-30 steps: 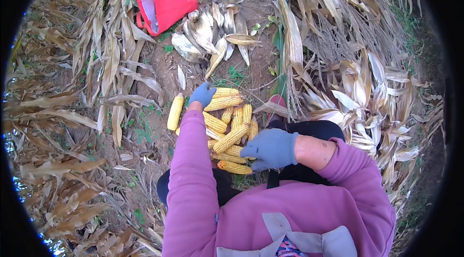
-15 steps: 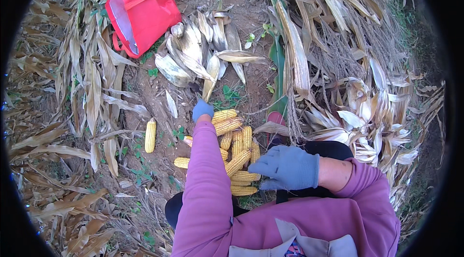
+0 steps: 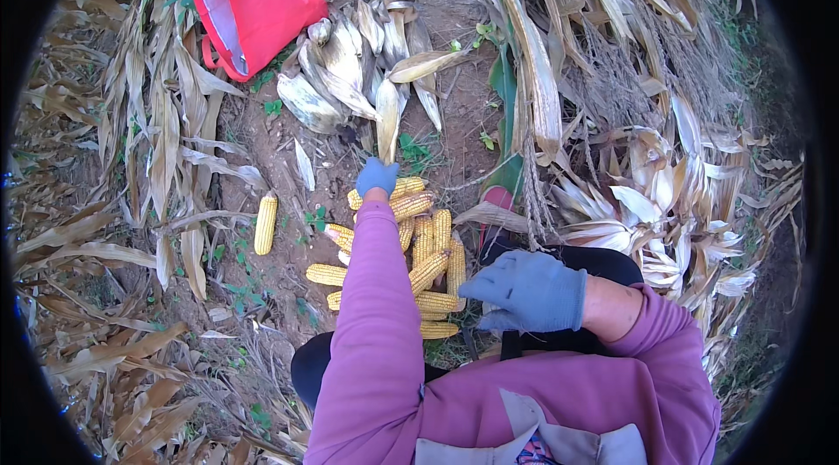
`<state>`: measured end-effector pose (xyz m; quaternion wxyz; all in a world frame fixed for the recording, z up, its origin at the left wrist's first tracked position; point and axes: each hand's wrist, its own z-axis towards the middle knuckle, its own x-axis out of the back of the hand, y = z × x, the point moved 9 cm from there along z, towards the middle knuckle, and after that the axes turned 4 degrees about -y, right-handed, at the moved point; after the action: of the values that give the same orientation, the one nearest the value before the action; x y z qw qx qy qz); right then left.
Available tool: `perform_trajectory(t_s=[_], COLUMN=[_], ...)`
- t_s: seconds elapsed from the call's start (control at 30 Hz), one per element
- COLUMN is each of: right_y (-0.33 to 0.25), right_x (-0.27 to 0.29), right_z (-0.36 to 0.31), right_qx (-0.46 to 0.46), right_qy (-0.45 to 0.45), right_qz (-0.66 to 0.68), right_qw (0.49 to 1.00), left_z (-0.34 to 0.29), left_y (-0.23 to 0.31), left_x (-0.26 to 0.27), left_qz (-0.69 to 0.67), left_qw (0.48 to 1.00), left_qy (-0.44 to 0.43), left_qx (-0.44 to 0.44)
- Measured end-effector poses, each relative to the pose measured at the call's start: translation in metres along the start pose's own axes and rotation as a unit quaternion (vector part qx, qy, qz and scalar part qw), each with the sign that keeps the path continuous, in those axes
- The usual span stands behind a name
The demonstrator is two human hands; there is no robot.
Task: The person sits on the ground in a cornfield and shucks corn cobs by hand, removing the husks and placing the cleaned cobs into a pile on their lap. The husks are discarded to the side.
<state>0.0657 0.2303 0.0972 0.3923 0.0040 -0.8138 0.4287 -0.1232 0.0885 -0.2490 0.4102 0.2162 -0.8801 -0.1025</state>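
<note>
My left hand (image 3: 377, 176), in a blue-grey glove, reaches forward and is closed around the near end of a narrow, dry-husked ear of corn (image 3: 387, 120). That ear lies at the near side of a heap of unhusked corn ears (image 3: 336, 72) with pale, grey-stained husks. Below my left hand is a pile of bare yellow corn cobs (image 3: 428, 268), partly covered by my left forearm. My right hand (image 3: 529, 290), gloved alike, hovers just right of this pile. Its fingers are loosely bent, the thumb apart from them, and nothing shows between them.
A single yellow cob (image 3: 266, 225) lies on the soil to the left. A red bag (image 3: 262, 15) rests at the far left beside the heap. Stripped husks (image 3: 651, 203) are piled at the right, under dry corn stalks (image 3: 542, 72). Dry leaves (image 3: 157, 133) line the left side.
The view has shifted slightly, so the ground things sit a little higher. My left hand has closed on the narrow ear and its husk now stands straighter. My right hand has barely moved.
</note>
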Motion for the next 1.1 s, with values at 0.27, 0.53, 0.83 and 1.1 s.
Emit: perform_trajectory(t_s=[0.27,0.53,0.83,1.1], right_y=[0.006,0.016,0.012,0.038], right_x=[-0.002,0.023,0.015,0.03], right_z=[0.003,0.019,0.018,0.013], right_qx=[-0.011,-0.028,-0.016,-0.03], right_qy=[-0.018,0.034,-0.033,-0.01], right_qz=[0.01,0.026,0.012,0.07], right_qw=[1.0,0.999,0.999,0.997], left_z=[0.025,-0.019,-0.009,0.081], left_y=[0.012,0.061,0.122,0.051], left_x=[-0.045,0.023,0.067,-0.031], left_qz=[-0.017,0.01,0.106,-0.307], left_qw=[0.989,0.989,0.94,0.951], left_qy=[-0.138,0.068,0.195,-0.02], left_qx=[-0.055,-0.132,-0.26,-0.029])
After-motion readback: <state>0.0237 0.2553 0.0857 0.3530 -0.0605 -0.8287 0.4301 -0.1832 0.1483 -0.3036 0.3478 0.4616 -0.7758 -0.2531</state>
